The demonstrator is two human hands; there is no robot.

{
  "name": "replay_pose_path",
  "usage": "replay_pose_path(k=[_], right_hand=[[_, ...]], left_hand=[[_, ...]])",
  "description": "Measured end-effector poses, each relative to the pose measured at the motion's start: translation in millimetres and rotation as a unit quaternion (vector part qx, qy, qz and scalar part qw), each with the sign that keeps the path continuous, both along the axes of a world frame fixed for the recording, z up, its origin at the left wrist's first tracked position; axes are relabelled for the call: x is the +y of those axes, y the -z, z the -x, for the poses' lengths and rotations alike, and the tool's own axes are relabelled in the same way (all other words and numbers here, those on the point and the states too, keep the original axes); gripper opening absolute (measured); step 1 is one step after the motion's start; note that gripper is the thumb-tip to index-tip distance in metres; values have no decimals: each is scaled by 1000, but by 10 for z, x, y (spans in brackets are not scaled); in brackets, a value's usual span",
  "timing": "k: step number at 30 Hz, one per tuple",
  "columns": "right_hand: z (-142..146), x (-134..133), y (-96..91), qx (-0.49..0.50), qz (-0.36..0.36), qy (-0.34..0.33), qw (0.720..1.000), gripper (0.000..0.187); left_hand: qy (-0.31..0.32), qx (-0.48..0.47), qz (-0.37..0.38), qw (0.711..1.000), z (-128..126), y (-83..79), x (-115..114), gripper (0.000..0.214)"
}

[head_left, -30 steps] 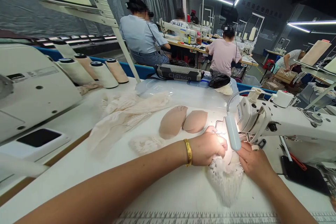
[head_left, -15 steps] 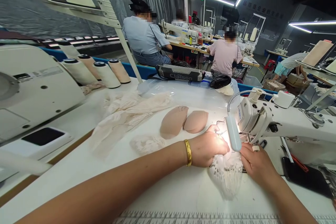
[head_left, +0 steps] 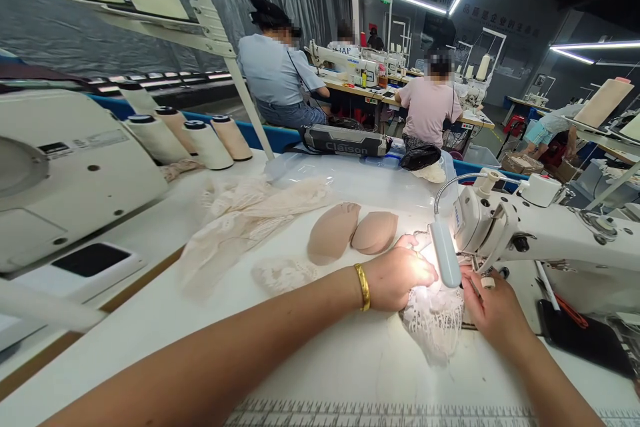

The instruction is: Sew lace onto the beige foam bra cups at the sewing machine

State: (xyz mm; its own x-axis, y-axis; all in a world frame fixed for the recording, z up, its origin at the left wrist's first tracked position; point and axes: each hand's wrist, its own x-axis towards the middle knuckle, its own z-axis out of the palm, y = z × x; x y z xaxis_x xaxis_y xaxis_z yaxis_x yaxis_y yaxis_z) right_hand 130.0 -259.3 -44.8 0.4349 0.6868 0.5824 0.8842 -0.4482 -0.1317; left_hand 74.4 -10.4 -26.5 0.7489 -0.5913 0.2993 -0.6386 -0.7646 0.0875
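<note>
A piece of white lace fabric (head_left: 434, 320) lies under the bright lamp at the sewing machine (head_left: 543, 230), its fringed end spread toward me. My left hand (head_left: 397, 277), with a gold bangle at the wrist, is closed on the lace's left side; glare washes out its fingertips. On the right, beside the needle area, my right hand (head_left: 495, 303) has its fingers bent and drawn together. Machine parts and the lamp head (head_left: 444, 257) partly cover those fingertips, so what they pinch is unclear. Two beige bra cups (head_left: 333, 233) lie left of the machine.
Sheer cream lace (head_left: 240, 233) is heaped at the left, near several thread cones (head_left: 209, 145). A clear plastic bin (head_left: 350, 177) stands behind. A ruler strip (head_left: 380, 413) runs along the front edge. A dark phone-like slab (head_left: 583, 337) lies right. Co-workers sit at machines beyond.
The lace has moved slightly away from me, toward the machine. My right fingers are more bent and sit a little farther right, off the lace's edge. My left hand stays nearly in place.
</note>
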Motion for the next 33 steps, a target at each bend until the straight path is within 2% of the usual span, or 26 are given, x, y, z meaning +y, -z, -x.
replay_pose_path(k=[3,8,14,16,18,21,22,27,30,33], right_hand=[[-5,-13,0,-5,-20,-3,1000,25],[-38,-37,25,-22,-32,-1,999,22],[23,-57,-28,22,-16,-63,998,20],[80,-39,-73,51,12,-112,992,20],[132,-8,-95,66,39,-144,987,22],[153,35,-44,58,80,-131,986,15],[138,38,-10,46,86,-123,988,10],[-14,-52,94,-13,91,-76,993,32],[-75,-132,32,-8,90,-48,995,36],[-99,-201,-65,31,80,-71,994,32]], left_hand=[[24,28,14,999,9,-2,-10,28],[17,51,15,998,17,-55,-9,38],[18,93,14,995,72,-69,63,46],[-15,84,0,996,116,-75,57,39],[-72,62,-30,995,171,-93,10,23],[-128,35,-80,988,252,-125,-108,31],[-128,31,-87,987,272,-133,-142,34],[-74,102,-50,991,321,-175,-137,49],[-45,151,-34,987,328,-257,-52,53],[-6,196,-34,980,313,-343,8,51]])
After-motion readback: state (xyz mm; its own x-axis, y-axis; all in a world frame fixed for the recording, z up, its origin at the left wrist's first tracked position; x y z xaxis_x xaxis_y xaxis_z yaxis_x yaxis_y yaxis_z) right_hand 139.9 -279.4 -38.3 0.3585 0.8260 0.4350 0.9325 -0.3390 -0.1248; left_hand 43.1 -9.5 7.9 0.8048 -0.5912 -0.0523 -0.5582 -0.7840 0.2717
